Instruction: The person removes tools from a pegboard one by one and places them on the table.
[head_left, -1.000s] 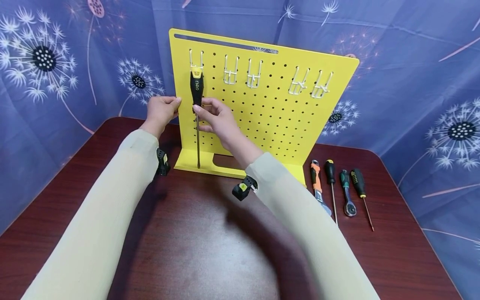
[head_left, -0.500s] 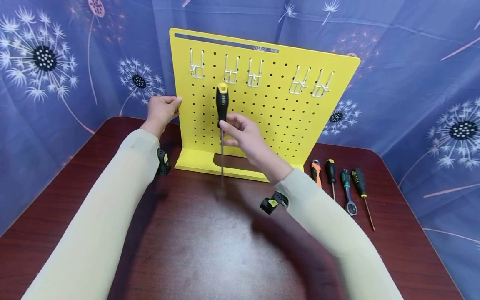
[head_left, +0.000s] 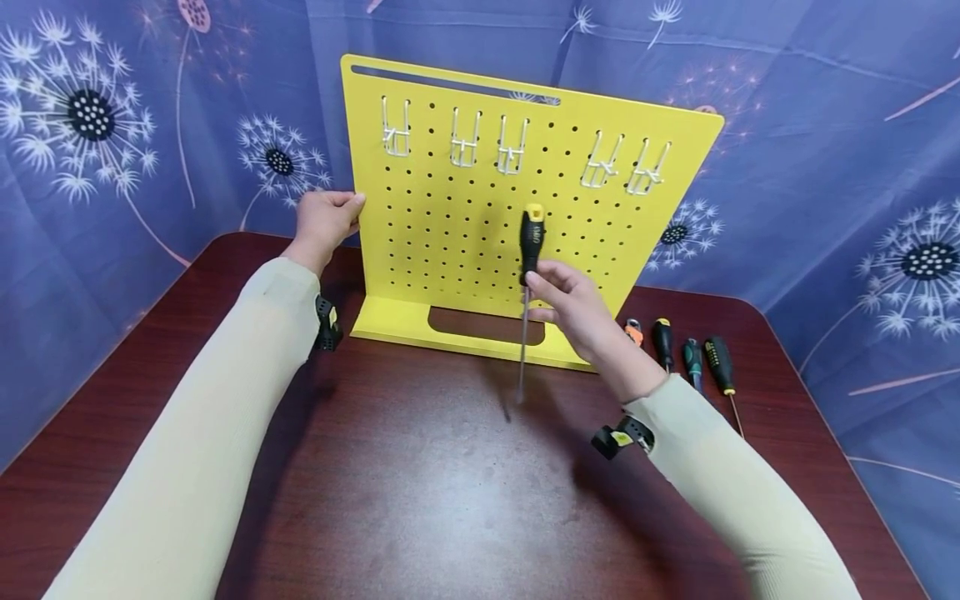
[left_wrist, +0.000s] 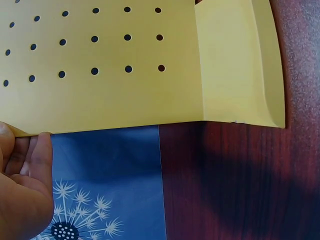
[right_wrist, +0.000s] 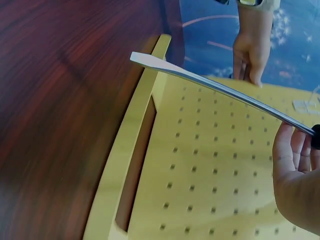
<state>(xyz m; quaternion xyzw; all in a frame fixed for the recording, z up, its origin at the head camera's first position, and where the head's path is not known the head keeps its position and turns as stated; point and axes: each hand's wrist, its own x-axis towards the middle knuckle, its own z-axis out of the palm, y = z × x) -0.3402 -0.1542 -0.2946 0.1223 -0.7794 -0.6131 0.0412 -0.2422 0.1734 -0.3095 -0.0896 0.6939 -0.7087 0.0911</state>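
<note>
A flathead screwdriver [head_left: 532, 242] with a black handle and yellow end cap hangs tip down in front of the yellow pegboard [head_left: 450, 217]. My right hand [head_left: 573, 304] pinches it where the handle meets the shaft. In the right wrist view the flat blade of the screwdriver [right_wrist: 220, 88] stretches out over the board's lower lip. At the board's left edge, my left hand [head_left: 324, 223] pinches the rim between thumb and fingers. The left wrist view shows the left hand [left_wrist: 27, 185] at that same edge of the pegboard [left_wrist: 115, 100].
Several white wire hooks [head_left: 463, 150] line the board's upper part. To its right on the dark red table [head_left: 420, 467] lie an orange-handled tool [head_left: 633, 332], a black screwdriver [head_left: 663, 337], a green-handled ratchet [head_left: 692, 358] and another screwdriver [head_left: 717, 362]. A blue curtain [head_left: 247, 67] hangs behind.
My right hand has taken the screwdriver off the leftmost hook and carried it right and downward, now before the board's right half. The left hand has stayed at the board's edge.
</note>
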